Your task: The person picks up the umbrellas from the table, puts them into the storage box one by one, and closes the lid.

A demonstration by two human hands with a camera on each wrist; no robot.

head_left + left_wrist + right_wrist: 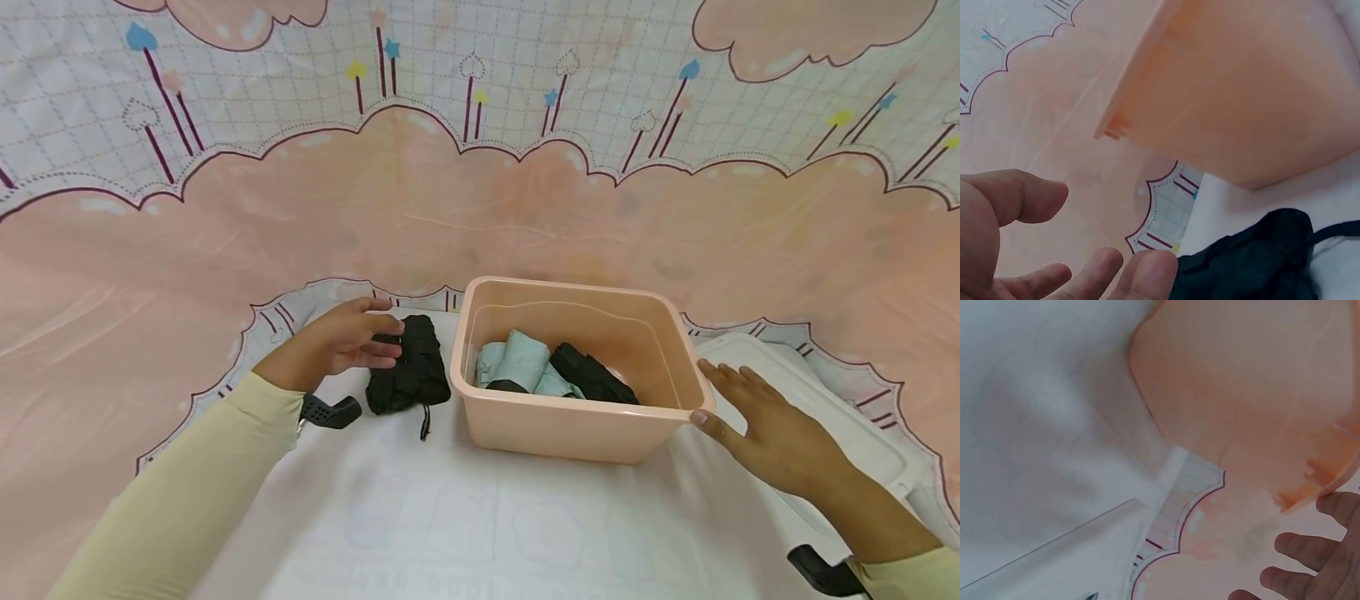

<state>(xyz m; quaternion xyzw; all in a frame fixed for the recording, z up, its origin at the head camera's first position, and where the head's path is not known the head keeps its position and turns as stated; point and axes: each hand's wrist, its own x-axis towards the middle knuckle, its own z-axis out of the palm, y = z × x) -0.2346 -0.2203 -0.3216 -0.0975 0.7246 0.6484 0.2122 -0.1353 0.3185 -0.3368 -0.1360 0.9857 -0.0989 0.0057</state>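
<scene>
My left hand [352,337] reaches in front of a black bundle [422,367] with a short cord, its fingers spread loosely and holding nothing. In the left wrist view the bundle's dark fabric [1254,256] shows just beyond the fingertips; whether they touch it I cannot tell. A peach plastic bin [551,429] stands right of the bundle. Inside it lie rolled pale-teal cloths [522,358] and a rolled black cloth [592,377]. My right hand [780,437], fingers fairly straight, is at the bin's right rim; its thumb appears to touch the corner.
A white lid [847,417] lies on the right, partly under my right forearm. White paper-like sheeting [480,517] covers the surface in front of the bin. Behind rises a peach and white patterned cloth [525,208].
</scene>
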